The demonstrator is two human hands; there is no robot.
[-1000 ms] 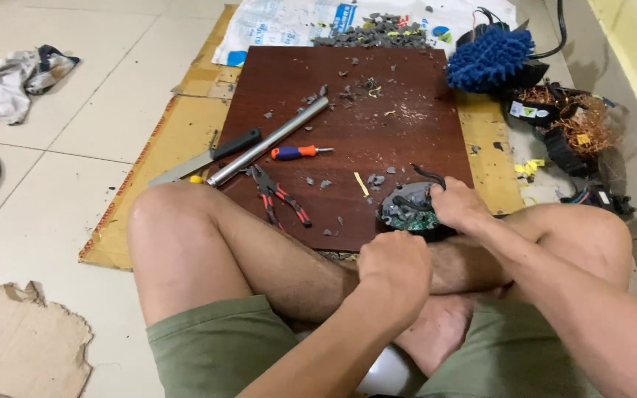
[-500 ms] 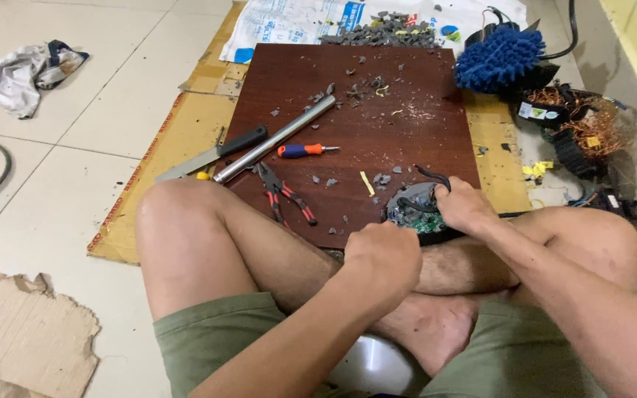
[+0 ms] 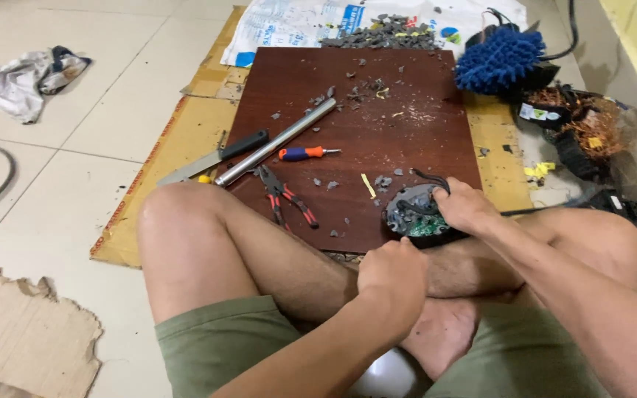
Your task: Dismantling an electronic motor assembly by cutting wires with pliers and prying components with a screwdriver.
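- The person is sitting cross-legged on the floor, and the right hand (image 3: 464,208) is resting on a round grey device (image 3: 414,212) at the near right edge of the dark board (image 3: 407,140).
- The right grip is curling over the device's right side, fingers pressing on its top; a green circuit board is showing in its open face and a black wire is looping up behind it.
- The left hand (image 3: 394,274) is sitting as a closed fist against the shin, just in front of the device and not touching it; whether anything is inside that grip I cannot tell.
- By my reading, this is the stripping-down stage: the casing is looking partly broken open, with grey fragments lying scattered over the board.
- Tools are lying well apart from both hands: red-handled pliers (image 3: 286,197) near the left knee, a screwdriver (image 3: 304,153) with an orange and blue handle mid-board, a long metal tube (image 3: 274,141) lying diagonally, and a knife (image 3: 215,158) just beside it on the cardboard (image 3: 178,140).
- A pile of grey scrap (image 3: 386,32) is lying at the far edge, and a blue fuzzy mop head (image 3: 500,57) is sitting at the far right.
- Judging from this, going further would call for steadying the device with 1 hand and a firm hold on the wire or board, or picking up a tool.
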